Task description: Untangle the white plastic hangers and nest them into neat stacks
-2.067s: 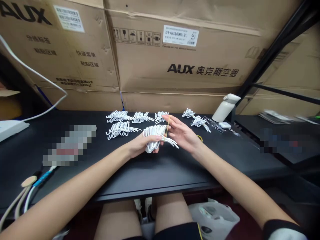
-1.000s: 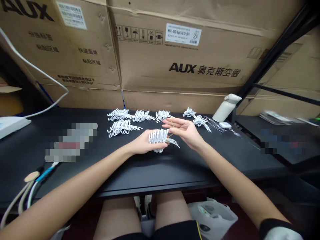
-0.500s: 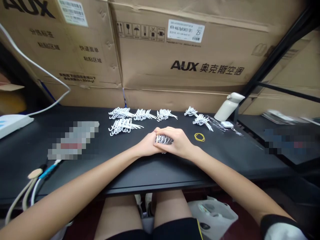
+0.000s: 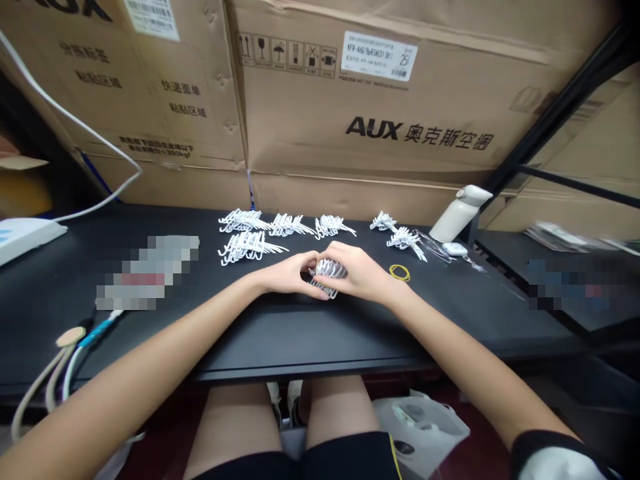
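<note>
A bundle of white hooks [image 4: 331, 269] is held between my two hands above the black table, near the middle of the head view. My right hand [image 4: 359, 272] grips it from the right, fingers over the top and thumb along the near side. From the left, my left hand [image 4: 286, 275] curls around the bundle's end, with a gap showing between its thumb and fingers. Part of the bundle is hidden by the fingers. A yellow rubber band [image 4: 399, 273] lies just right of my right hand.
Behind my hands lie several piles of white hooks [image 4: 243, 248], with another pile [image 4: 407, 243] farther right. A white bottle [image 4: 460, 215] stands near the cardboard boxes [image 4: 300, 147] at the back. At left are a blurred-out flat object [image 4: 150, 273] and a white power strip [image 4: 30, 239].
My left hand has drawn slightly left and its thumb and fingers have parted, so more of the hook bundle shows. My right hand still holds the bundle.
</note>
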Demonstrator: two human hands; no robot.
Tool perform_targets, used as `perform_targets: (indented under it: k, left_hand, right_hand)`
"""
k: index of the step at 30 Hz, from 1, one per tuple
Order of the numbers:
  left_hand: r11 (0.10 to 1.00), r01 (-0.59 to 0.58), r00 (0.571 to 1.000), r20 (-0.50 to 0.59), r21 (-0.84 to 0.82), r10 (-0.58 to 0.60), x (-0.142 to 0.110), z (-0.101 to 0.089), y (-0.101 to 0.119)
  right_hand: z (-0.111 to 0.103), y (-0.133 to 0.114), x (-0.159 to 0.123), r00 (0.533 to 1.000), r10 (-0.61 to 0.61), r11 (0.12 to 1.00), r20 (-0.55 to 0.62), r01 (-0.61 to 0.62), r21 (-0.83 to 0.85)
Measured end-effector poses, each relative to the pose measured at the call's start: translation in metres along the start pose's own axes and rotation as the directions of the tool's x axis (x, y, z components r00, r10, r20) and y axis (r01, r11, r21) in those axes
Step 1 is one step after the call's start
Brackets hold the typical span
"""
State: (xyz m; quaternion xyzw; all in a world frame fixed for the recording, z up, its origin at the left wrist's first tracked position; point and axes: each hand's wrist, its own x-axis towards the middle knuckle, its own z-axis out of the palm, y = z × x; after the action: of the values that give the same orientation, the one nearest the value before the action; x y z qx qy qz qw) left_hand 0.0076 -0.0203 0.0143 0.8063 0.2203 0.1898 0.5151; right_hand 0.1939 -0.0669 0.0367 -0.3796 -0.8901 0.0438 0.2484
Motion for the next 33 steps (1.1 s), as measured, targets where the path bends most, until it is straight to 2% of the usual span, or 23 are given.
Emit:
perform_targets:
  k: [5, 10, 15, 19, 23, 25, 29, 31, 33]
  left_hand:
    - [0.998, -0.067, 0.998, 0.018, 0.002, 0.067, 0.0, -0.003, -0.005]
    - [0.997, -0.062, 0.997, -0.036, 0.05, 0.064, 0.001, 0.0, -0.007]
    - [0.998, -0.068, 0.998, -0.011, -0.004, 0.068, 0.001, -0.001, -0.007]
    - [0.998, -0.056, 0.998, 0.003, 0.001, 0.056, 0.001, -0.002, -0.006]
    - [1.0, 0.001, 1.0, 0.004, -0.006, -0.001, 0.001, -0.002, -0.005]
    - [0.999, 0.023, 1.0, 0.006, -0.042, -0.022, 0.0, -0.003, -0.005]
    - [0.981, 0.048, 0.998, -0.022, -0.187, -0.053, 0.0, -0.004, -0.003]
    - [0.968, 0.052, 0.997, -0.049, -0.246, -0.066, 0.0, -0.006, -0.003]
    - [0.958, 0.05, 0.995, -0.074, -0.282, -0.073, 0.0, -0.007, -0.003]
  right_hand:
    - [0.001, -0.001, -0.003, 0.999, 0.027, 1.0, 0.027, -0.027, 0.008]
    - [0.003, 0.002, -0.005, 0.999, 0.036, 0.996, -0.021, -0.034, 0.086]
    - [0.005, 0.011, -0.007, 0.998, 0.04, 0.992, -0.058, -0.032, 0.121]
    - [0.005, 0.017, -0.009, 0.991, 0.133, 0.945, -0.01, -0.123, 0.303]
    - [0.01, 0.025, -0.011, 0.967, 0.254, 0.81, 0.017, -0.223, 0.542]
    - [0.013, 0.029, -0.011, 0.954, 0.295, 0.766, -0.046, -0.207, 0.608]
    - [0.01, 0.033, -0.01, 0.917, 0.307, 0.794, -0.256, -0.098, 0.601]
    - [0.006, 0.033, -0.011, 0.905, 0.297, 0.807, -0.304, -0.068, 0.586]
    - [0.002, 0.032, -0.012, 0.917, 0.267, 0.834, -0.296, -0.066, 0.548]
